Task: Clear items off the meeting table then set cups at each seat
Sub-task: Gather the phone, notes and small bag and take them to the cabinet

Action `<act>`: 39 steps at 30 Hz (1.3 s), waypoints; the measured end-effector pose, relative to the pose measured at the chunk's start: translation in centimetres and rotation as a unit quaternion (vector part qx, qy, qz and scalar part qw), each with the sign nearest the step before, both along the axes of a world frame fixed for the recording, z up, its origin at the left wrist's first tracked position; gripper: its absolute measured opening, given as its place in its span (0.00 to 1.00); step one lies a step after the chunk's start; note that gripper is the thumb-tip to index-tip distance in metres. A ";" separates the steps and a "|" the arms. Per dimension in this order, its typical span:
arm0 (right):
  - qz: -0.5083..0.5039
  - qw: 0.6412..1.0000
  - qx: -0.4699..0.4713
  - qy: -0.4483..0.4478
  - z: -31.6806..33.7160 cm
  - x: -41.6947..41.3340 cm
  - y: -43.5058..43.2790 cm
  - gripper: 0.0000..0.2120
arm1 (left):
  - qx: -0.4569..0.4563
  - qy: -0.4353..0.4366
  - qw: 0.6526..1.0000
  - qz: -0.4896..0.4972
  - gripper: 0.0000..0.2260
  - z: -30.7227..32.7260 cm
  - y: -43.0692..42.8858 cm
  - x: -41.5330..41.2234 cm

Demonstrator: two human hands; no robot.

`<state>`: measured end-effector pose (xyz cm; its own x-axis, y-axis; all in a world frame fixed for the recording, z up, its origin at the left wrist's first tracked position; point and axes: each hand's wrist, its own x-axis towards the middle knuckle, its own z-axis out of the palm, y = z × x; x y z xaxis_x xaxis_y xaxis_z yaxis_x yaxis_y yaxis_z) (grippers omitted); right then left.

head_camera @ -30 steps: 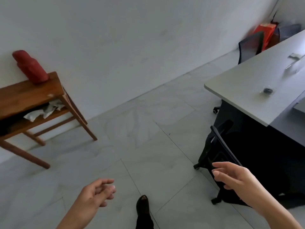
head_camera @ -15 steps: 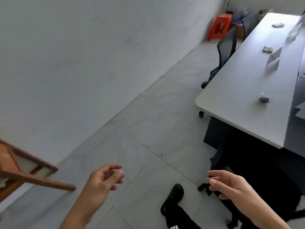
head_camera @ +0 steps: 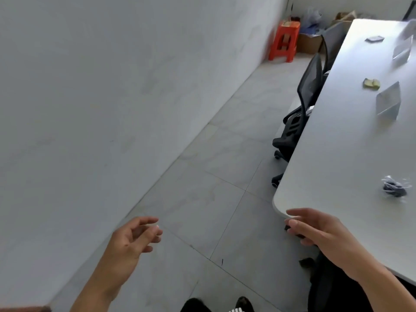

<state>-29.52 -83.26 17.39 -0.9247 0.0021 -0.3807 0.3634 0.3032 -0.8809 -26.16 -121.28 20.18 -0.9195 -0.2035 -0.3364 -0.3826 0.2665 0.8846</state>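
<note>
Table [head_camera: 337, 165] plain off-white. Floor [head_camera: 202, 199] grey tiles, faint marble veining. Wall [head_camera: 90, 109] pale grey. Plastic stool [head_camera: 284, 39] orange-red. Office chair [head_camera: 308, 86] black, mesh back. Bundle [head_camera: 394, 189] black with white bits; scrap [head_camera: 371, 83] yellow-green. Cardboard box [head_camera: 309, 42] brown. Shoes [head_camera: 195, 306] black.

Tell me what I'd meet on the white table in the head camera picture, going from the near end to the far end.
right hand → black bundle → clear stand → yellowish scrap → second clear stand → flat dark packet

Bare floor [head_camera: 202, 199] left; chair [head_camera: 302, 113] apparently tucked against table [head_camera: 337, 154] edge.
</note>
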 end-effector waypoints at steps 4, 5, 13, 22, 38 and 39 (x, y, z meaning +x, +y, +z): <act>-0.015 0.999 0.028 -0.020 -1.4 -5.4 -0.2 0.09 | 0.009 -0.079 0.995 -0.066 0.13 -2.4 -0.2 -7.8; -0.027 0.999 0.030 -0.027 -1.8 -6.8 -0.3 0.09 | 0.006 -0.095 0.991 -0.090 0.19 -2.7 -0.4 -10.2; -0.178 0.983 0.022 -0.048 -2.7 -18.7 -0.8 0.10 | -0.017 -0.044 0.984 -0.170 0.06 -3.1 -1.3 -33.9; -0.346 0.936 0.000 -0.066 -2.0 -22.6 0.6 0.11 | -0.021 -0.037 0.925 -0.378 0.05 -1.6 10.9 -52.1; -0.628 0.745 0.172 -0.143 -13.8 -26.3 22.4 0.19 | -0.134 -0.055 0.763 -0.630 0.12 -2.6 34.7 -60.1; -0.633 0.723 0.232 -0.154 -14.5 -26.4 23.8 0.22 | -0.139 -0.057 0.758 -0.634 0.11 -2.7 35.4 -60.3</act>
